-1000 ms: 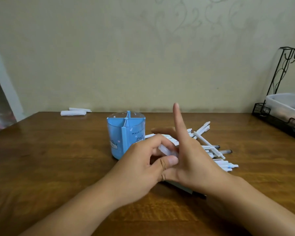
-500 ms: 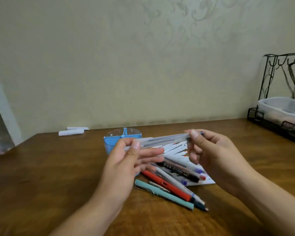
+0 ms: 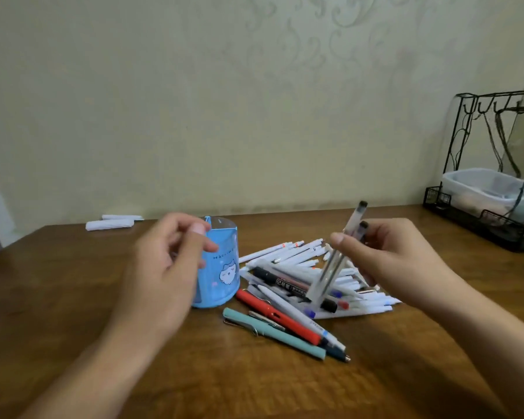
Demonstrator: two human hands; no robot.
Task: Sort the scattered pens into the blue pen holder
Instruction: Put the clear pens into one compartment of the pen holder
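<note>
Two clear pens (image 3: 333,267) pinched, tilted, in right hand (image 3: 384,255) above pen pile (image 3: 309,276); left hand (image 3: 170,267) loosely curled, holding nothing, before blue pen holder (image 3: 224,267) on tabletop (image 3: 73,297).

Wire rack (image 3: 478,164), plastic tub (image 3: 478,184), paper rolls (image 3: 109,224)

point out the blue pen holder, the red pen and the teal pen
blue pen holder (image 3: 224,267), head view, front wall by the cat print
red pen (image 3: 280,319), head view, mid barrel
teal pen (image 3: 273,331), head view, mid barrel
</note>
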